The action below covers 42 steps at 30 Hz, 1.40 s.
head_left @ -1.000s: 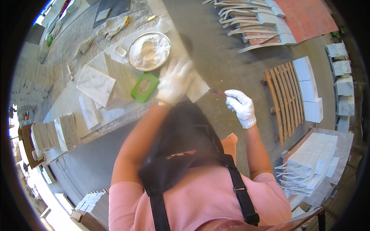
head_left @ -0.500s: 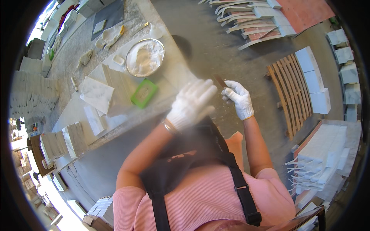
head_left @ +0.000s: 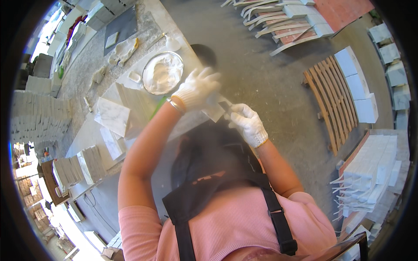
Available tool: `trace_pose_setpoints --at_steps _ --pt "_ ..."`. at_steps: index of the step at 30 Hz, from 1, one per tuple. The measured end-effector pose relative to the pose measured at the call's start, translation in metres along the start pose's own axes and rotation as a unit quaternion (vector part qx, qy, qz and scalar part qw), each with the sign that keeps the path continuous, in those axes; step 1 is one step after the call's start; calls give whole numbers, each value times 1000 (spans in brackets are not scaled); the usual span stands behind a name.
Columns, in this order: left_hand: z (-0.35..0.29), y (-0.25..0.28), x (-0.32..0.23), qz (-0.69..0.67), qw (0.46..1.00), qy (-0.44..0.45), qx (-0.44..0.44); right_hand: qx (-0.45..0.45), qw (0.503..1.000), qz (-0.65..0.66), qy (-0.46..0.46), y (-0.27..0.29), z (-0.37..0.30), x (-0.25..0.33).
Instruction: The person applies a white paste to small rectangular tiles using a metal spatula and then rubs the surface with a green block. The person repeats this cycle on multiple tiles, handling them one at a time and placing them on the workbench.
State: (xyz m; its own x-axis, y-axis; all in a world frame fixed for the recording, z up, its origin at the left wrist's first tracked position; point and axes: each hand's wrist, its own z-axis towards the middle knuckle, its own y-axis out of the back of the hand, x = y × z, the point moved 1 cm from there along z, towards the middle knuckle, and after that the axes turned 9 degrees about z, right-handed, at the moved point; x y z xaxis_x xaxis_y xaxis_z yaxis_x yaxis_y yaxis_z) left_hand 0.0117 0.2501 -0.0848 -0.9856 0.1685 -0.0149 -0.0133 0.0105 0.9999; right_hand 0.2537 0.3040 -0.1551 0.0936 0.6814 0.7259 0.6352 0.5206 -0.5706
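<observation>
My left hand [head_left: 197,90], in a white knit glove, is over the near right corner of the worktable [head_left: 187,128]. Its fingers look spread and somewhat blurred, and I see nothing held in it. Just to its right, my gloved right hand [head_left: 249,125] pinches a small flat scraper-like piece [head_left: 225,105], dark and pointing toward the left hand. Beyond the left hand, a round metal-rimmed bowl [head_left: 163,73] contains white powder or paste. Behind my left wrist a green object [head_left: 157,108] is mostly hidden.
Marbled white tiles [head_left: 112,116] lie stacked left of my left forearm. Crumpled gloves [head_left: 123,52] and a small white block [head_left: 134,77] are farther back on the table. Across the floor, a wooden pallet [head_left: 333,102] and strapped stacks of white slabs [head_left: 370,161] stand to the right.
My left hand has moved left and away from me, now covering most of the green object. My right hand has come left and nearer, bringing the scraper-like piece to the table corner.
</observation>
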Motion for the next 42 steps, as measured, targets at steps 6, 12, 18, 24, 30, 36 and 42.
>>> trace_pose_setpoints --at_steps 6,12,18,24,30,36,42 --pt "-18 4 7 -83 993 82 -36 23 995 -71 70 -14 -9 16" --pt "-42 -4 11 -119 976 36 -178 29 977 -178 114 -9 1 60" --pt "-54 -3 7 -94 974 80 -192 103 917 -366 123 -27 22 90" --pt "-59 -6 9 -77 977 75 -186 222 852 -453 142 -63 45 86" --pt "-58 -12 15 -64 979 55 -184 233 766 -555 227 -64 40 89" --pt "-55 -16 16 -58 980 51 -182 204 747 -583 245 -53 20 97" --pt "-56 -17 17 -60 981 54 -179 210 742 -569 284 -65 37 88"
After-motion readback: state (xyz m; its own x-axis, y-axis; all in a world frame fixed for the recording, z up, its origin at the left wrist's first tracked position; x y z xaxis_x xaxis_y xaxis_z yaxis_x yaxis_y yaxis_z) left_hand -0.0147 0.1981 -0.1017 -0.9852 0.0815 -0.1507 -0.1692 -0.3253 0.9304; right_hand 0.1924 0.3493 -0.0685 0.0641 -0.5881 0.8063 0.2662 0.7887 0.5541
